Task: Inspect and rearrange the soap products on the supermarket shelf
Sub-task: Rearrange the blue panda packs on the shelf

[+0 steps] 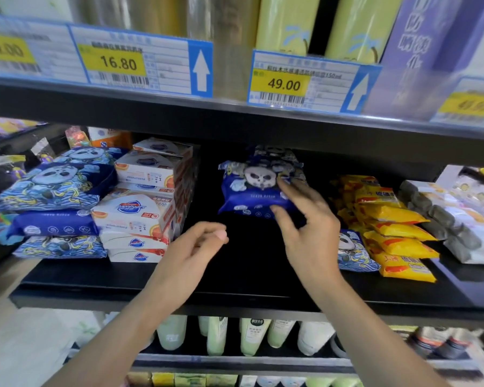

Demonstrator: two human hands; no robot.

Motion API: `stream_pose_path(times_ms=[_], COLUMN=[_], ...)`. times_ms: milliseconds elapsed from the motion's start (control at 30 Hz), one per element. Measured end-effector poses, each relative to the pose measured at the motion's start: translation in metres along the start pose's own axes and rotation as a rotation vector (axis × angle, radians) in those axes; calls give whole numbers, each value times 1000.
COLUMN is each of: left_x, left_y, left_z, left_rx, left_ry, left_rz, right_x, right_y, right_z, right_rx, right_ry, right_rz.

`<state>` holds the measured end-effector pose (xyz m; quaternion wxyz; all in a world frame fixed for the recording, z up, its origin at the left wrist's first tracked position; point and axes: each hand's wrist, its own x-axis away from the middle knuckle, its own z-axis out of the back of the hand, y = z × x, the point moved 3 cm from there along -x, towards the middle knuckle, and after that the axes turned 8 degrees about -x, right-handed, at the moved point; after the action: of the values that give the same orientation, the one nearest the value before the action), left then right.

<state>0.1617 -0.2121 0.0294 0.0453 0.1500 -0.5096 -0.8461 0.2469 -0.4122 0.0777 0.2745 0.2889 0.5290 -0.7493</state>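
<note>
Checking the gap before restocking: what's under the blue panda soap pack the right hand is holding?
Only bare black shelf shows under the blue panda soap pack; the right hand covers its lower right corner.

A shop: price tags (284,84) (49.00, barcoded) front shelves (235,275) of packaged soap (140,213).

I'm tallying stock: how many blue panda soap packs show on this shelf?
6: four stacked at far left, top one behind, then; one in the right hand; one beside the yellow packs. More may be hidden.
</note>
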Motion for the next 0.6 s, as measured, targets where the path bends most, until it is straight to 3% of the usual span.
stream_pose_path(times_ms=[200, 600], left_x=[0, 0], left_y=[5, 5], left_z=[2, 2], left_rx=[229, 218], left_ry=[29, -5], left_rz=[26, 116], right_x=[51, 71], right_y=[-8, -20], right_z=[-14, -9], right_rx=[-27, -47], right_ry=[-45, -114], right_rz=[78, 28])
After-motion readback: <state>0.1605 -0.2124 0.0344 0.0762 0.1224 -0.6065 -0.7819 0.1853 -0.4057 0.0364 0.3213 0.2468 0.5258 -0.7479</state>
